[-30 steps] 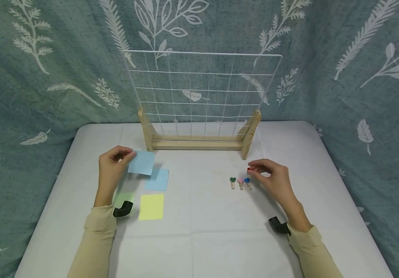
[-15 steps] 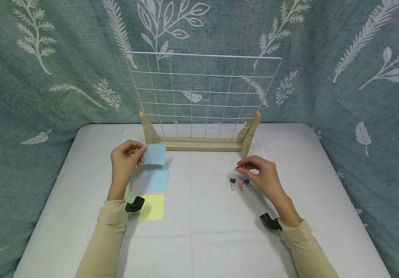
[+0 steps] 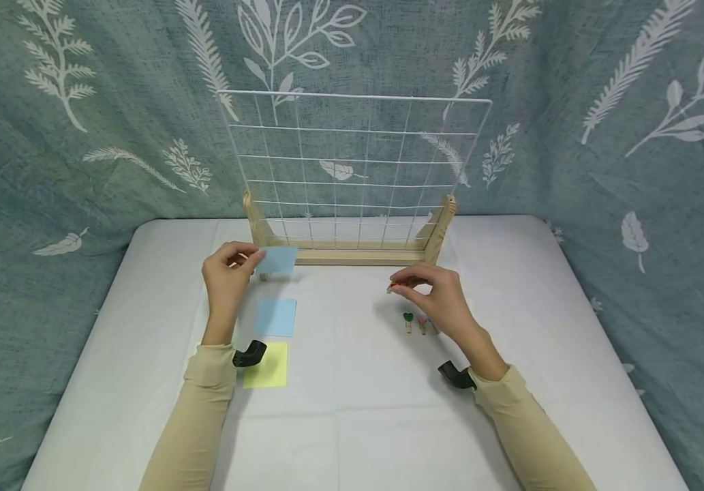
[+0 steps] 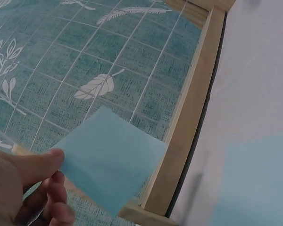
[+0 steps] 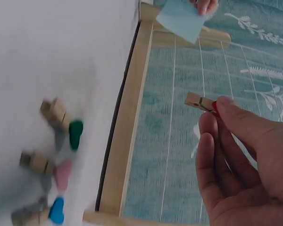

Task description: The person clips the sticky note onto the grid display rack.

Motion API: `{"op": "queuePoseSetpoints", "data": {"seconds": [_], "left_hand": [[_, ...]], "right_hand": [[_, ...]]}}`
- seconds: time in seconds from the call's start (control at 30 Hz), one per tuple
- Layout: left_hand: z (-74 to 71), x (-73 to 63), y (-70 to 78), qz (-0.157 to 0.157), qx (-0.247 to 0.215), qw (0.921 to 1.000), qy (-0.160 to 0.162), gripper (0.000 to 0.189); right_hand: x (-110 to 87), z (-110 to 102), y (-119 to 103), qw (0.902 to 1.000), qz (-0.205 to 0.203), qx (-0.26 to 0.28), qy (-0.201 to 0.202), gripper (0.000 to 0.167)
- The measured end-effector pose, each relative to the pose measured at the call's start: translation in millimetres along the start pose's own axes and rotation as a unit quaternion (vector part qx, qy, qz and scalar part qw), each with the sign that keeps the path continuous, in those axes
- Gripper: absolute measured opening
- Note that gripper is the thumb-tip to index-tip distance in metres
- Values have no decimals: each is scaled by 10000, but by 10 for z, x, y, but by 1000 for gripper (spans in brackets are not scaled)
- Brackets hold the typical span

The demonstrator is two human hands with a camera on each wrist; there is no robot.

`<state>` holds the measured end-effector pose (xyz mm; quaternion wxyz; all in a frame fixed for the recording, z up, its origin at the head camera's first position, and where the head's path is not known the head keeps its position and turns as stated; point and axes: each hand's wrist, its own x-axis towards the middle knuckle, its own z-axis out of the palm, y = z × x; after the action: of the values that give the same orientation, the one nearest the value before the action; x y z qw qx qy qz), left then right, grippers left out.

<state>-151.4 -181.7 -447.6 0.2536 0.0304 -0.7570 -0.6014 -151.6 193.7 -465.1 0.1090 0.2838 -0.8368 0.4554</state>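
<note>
Between thumb and fingers, my left hand [image 3: 227, 279] pinches a light blue paper square [image 4: 113, 160] by its edge. It holds the paper in the air before the left end of a white wire grid [image 3: 352, 164] on a wooden stand [image 3: 358, 258]. My right hand [image 3: 434, 293] pinches a small wooden clothespin [image 5: 198, 101] with a red decoration, mostly hidden under the thumb. That hand is above the table, in front of the stand's right part. Below it lie clothespins with a green heart [image 3: 409, 318], a pink heart [image 5: 62, 175] and a blue heart [image 5: 57, 210].
Another light blue paper square [image 3: 275, 317] lies on the white tablecloth [image 3: 339, 436], with a yellow square [image 3: 267, 365] nearer the front. Green cloth with white leaf prints [image 3: 572, 164] hangs behind and at both sides of the table.
My left hand has carried the blue paper right and toward the grid. My right hand has brought the red clothespin left and slightly forward, away from the other clothespins.
</note>
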Motion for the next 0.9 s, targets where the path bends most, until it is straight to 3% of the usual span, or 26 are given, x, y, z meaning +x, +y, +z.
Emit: {"op": "queuePoseSetpoints", "data": {"seconds": [0.33, 0.67, 0.9], "left_hand": [[159, 110, -312, -37, 123, 9997, 231, 12], [285, 134, -290, -51, 313, 9994, 134, 9], [329, 161, -287, -30, 258, 9992, 289, 8]], "right_hand": [[218, 310, -138, 9988, -290, 382, 50, 22], [408, 491, -235, 9953, -579, 594, 505, 16], [535, 578, -308, 9962, -247, 414, 729, 17]]}}
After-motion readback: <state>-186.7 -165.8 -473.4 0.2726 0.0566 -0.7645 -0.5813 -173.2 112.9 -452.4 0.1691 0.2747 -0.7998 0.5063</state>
